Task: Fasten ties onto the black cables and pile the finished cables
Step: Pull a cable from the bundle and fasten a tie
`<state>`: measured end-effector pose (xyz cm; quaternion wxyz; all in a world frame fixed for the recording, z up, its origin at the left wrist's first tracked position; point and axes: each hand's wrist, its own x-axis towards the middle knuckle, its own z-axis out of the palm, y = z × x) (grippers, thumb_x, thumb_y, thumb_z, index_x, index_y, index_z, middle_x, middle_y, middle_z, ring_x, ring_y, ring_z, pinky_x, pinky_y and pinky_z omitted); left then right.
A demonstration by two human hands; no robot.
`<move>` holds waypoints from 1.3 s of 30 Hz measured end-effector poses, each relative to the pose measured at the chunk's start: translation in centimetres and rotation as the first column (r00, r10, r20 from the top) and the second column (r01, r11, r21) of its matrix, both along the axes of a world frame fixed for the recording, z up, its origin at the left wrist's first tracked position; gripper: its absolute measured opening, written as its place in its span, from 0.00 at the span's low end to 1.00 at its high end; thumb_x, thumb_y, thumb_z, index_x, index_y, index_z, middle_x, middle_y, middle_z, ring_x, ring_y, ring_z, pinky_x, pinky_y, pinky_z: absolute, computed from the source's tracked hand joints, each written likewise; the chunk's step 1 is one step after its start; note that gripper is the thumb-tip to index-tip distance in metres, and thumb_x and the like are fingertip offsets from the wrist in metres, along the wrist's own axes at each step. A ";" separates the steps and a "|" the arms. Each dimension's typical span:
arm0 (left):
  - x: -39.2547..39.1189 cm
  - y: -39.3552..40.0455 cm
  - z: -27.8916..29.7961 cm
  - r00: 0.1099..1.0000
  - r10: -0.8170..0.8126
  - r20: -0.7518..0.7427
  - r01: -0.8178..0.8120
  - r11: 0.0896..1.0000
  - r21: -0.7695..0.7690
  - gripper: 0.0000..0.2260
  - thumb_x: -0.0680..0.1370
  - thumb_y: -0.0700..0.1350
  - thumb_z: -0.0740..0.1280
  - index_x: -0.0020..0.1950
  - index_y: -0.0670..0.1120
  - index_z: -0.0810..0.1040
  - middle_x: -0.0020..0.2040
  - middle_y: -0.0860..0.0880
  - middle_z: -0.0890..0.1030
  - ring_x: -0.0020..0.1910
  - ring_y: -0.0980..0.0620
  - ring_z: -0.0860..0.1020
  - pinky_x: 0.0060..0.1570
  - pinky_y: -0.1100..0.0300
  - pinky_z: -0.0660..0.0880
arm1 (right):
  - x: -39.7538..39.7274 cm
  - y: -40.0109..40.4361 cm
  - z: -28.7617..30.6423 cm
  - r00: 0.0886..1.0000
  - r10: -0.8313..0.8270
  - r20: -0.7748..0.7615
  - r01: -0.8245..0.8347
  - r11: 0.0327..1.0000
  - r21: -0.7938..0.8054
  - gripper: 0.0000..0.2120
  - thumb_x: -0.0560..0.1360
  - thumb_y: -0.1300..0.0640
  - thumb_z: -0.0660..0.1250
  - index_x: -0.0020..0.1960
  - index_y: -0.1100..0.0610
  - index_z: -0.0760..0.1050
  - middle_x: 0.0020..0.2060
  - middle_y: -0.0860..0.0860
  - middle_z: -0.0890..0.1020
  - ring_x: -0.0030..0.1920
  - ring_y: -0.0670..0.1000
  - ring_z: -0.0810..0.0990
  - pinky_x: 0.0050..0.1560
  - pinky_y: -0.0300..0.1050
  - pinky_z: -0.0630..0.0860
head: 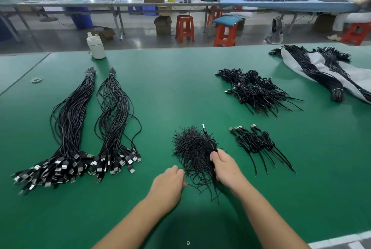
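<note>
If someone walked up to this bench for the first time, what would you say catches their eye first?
Probably the two long bundles of black cables fanned on the green table at the left, their plugs towards the person. Next, the tangled heap of black ties at centre, where the right hand holds a folded cable and the left hand reaches in.

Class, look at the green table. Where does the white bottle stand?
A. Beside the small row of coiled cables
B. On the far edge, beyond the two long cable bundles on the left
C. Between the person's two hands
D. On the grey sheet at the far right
B: the white bottle stands at the table's far edge, beyond the two long cable bundles.
</note>
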<state>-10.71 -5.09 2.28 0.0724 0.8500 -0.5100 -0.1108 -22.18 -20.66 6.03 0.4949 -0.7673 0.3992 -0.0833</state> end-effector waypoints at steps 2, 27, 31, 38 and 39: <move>0.0 0.4 -0.2 1.000 -0.001 0.001 0.001 0.999 -0.035 0.10 0.83 0.54 0.58 0.55 0.48 0.71 0.52 0.52 0.70 0.50 0.52 0.72 0.48 0.57 0.74 | 0.1 0.2 0.1 1.000 0.021 0.003 -0.021 0.998 -0.064 0.14 0.84 0.52 0.51 0.41 0.54 0.67 0.36 0.47 0.71 0.37 0.46 0.69 0.38 0.43 0.65; 0.3 1.2 6.0 0.915 0.165 -0.368 -0.367 0.718 -0.591 0.10 0.78 0.37 0.68 0.42 0.51 0.78 0.36 0.56 0.74 0.39 0.65 0.73 0.39 0.72 0.65 | 1.6 4.8 2.1 0.902 0.428 0.054 -0.396 0.871 -0.290 0.17 0.85 0.52 0.53 0.73 0.50 0.64 0.57 0.52 0.80 0.55 0.52 0.78 0.60 0.50 0.71; 0.3 1.4 5.7 0.907 0.121 -0.403 -0.353 0.740 -0.573 0.07 0.77 0.39 0.70 0.45 0.52 0.81 0.40 0.57 0.78 0.42 0.63 0.75 0.42 0.71 0.67 | 1.8 4.8 1.9 0.906 0.398 0.145 -0.354 0.899 -0.257 0.13 0.85 0.55 0.54 0.65 0.51 0.72 0.54 0.49 0.81 0.54 0.51 0.78 0.59 0.48 0.73; 0.0 1.9 6.3 0.963 0.083 0.255 0.087 0.802 -0.591 0.05 0.77 0.43 0.67 0.42 0.45 0.80 0.40 0.49 0.77 0.39 0.48 0.76 0.39 0.54 0.75 | 2.1 4.9 1.8 0.947 0.271 0.170 -0.258 0.961 -0.098 0.14 0.84 0.55 0.55 0.41 0.57 0.65 0.32 0.49 0.70 0.33 0.48 0.66 0.37 0.48 0.66; 0.1 1.9 6.5 0.926 0.051 0.375 0.195 0.784 -0.589 0.07 0.78 0.43 0.65 0.41 0.44 0.79 0.40 0.48 0.77 0.39 0.46 0.75 0.39 0.52 0.75 | 2.2 4.9 1.9 0.948 0.258 0.188 -0.259 0.966 -0.022 0.15 0.85 0.55 0.55 0.40 0.55 0.64 0.30 0.48 0.69 0.30 0.46 0.65 0.33 0.46 0.65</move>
